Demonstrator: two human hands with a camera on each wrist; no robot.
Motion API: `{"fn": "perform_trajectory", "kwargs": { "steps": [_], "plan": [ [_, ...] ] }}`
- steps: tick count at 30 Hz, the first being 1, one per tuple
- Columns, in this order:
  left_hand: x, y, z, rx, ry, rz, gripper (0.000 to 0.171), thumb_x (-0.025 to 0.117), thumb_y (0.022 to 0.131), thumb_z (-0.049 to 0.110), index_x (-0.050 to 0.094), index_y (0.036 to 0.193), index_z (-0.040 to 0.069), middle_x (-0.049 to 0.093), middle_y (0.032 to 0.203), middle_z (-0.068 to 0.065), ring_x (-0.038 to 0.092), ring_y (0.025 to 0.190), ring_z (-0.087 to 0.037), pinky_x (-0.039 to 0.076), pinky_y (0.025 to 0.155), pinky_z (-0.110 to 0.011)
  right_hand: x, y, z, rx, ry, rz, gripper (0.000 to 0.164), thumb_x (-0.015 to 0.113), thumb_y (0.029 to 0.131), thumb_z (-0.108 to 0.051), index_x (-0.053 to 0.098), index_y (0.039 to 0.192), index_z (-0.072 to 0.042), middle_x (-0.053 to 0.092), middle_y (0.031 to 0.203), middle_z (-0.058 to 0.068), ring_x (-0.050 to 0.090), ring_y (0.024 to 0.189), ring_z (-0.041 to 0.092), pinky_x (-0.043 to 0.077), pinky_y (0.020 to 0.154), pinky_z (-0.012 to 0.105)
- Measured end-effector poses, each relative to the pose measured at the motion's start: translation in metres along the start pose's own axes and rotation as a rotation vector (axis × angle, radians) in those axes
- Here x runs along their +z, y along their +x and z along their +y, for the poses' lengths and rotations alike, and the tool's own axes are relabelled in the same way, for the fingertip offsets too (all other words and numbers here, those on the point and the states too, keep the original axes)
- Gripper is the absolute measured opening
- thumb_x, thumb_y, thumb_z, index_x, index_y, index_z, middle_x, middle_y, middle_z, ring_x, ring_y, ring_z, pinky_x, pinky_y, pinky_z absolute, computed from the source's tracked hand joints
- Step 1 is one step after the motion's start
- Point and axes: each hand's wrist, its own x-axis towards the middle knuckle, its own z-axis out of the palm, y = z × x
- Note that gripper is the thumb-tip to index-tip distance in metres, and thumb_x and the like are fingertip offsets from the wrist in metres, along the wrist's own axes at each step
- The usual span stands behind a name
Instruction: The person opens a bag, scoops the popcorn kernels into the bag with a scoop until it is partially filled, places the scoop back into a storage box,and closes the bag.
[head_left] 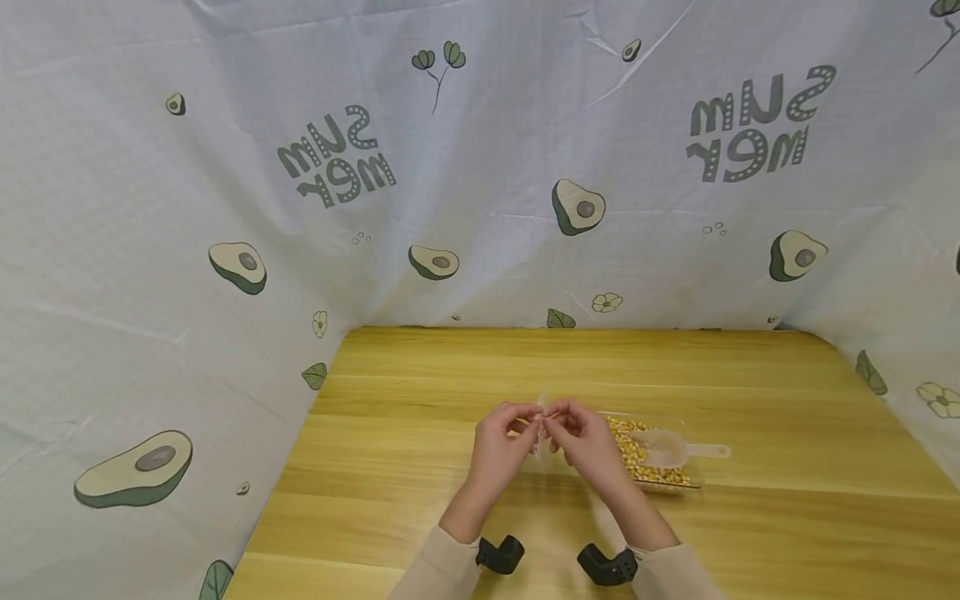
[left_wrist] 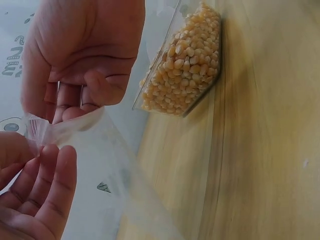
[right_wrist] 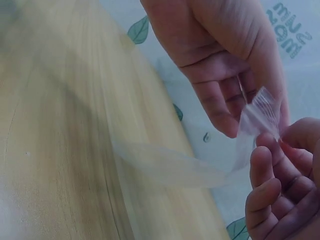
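Both hands meet at a clear plastic bag (left_wrist: pixel 117 160), held up over the table. My left hand (head_left: pixel 498 442) pinches its gathered top edge between thumb and fingers. Right beside it, my right hand (head_left: pixel 590 442) pinches the same edge, with the fingertips of the two hands almost together. In the right wrist view the bag's see-through body (right_wrist: pixel 170 167) hangs away from the fingers, thin and flat-looking, and its ribbed edge is bunched up at the thumb and forefinger. No kernels show inside the bag.
To the right of my right hand stands a clear rectangular container (head_left: pixel 697 485) of yellow corn kernels (head_left: pixel 626 437). A translucent scoop (head_left: pixel 663 448) lies on the corn, its handle pointing right past the rim. Behind the wooden table (head_left: pixel 420 358) hangs a printed white cloth (head_left: pixel 480 167).
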Motion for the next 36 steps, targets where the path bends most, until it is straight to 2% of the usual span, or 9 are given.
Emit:
{"fn": "perform_trajectory", "kwargs": {
  "steps": [5,10,14,24,30,36],
  "plan": [
    [0.002,0.000,-0.001,0.005,0.004,0.022,0.020,0.069,0.092,0.007,0.075,0.112,0.006,0.068,0.098,-0.009,0.069,0.086,-0.017,0.056,0.069,-0.016,0.004,0.002,0.001,-0.025,-0.022,0.022,0.021,0.064,0.097,-0.017,0.063,0.117,-0.010,0.066,0.085,0.014,0.060,0.064,0.031,0.042,0.046,0.024],
    [0.003,0.000,0.001,0.018,0.027,0.047,0.020,0.069,0.092,0.005,0.076,0.111,0.006,0.069,0.096,-0.008,0.070,0.086,-0.016,0.055,0.069,-0.015,0.007,0.001,-0.001,-0.038,-0.041,0.055,0.019,0.066,0.096,-0.017,0.065,0.115,-0.011,0.066,0.083,0.020,0.057,0.059,0.033,0.041,0.045,0.024],
    [0.003,-0.002,0.003,0.025,0.026,0.058,0.022,0.068,0.091,0.001,0.076,0.111,0.006,0.068,0.096,-0.009,0.070,0.086,-0.017,0.055,0.070,-0.015,0.010,0.001,-0.002,-0.045,-0.041,0.092,0.018,0.066,0.096,-0.013,0.067,0.113,-0.010,0.066,0.082,0.017,0.057,0.059,0.033,0.042,0.045,0.024],
    [0.005,-0.002,-0.002,0.022,0.013,0.083,0.027,0.066,0.089,-0.004,0.076,0.111,0.007,0.069,0.095,-0.010,0.068,0.084,-0.016,0.053,0.070,-0.014,0.012,0.002,0.003,-0.073,-0.027,0.128,0.016,0.065,0.095,-0.007,0.068,0.110,-0.008,0.066,0.078,0.014,0.050,0.050,0.011,0.042,0.044,0.023],
    [0.003,-0.002,-0.001,0.036,0.058,0.089,0.028,0.066,0.088,-0.005,0.077,0.111,0.007,0.070,0.094,-0.008,0.067,0.081,-0.011,0.054,0.070,-0.015,0.011,0.001,0.001,-0.097,-0.014,0.115,0.014,0.064,0.096,-0.006,0.068,0.109,-0.007,0.064,0.080,0.019,0.047,0.045,0.011,0.044,0.044,0.027],
    [-0.004,-0.001,-0.002,0.065,0.135,0.129,0.027,0.064,0.087,-0.006,0.076,0.110,0.003,0.070,0.093,-0.008,0.064,0.077,-0.009,0.054,0.069,-0.016,0.006,0.002,0.001,-0.095,-0.021,0.165,0.014,0.062,0.096,-0.005,0.068,0.108,-0.004,0.062,0.078,0.015,0.051,0.046,0.013,0.046,0.045,0.028]
  ]
}}
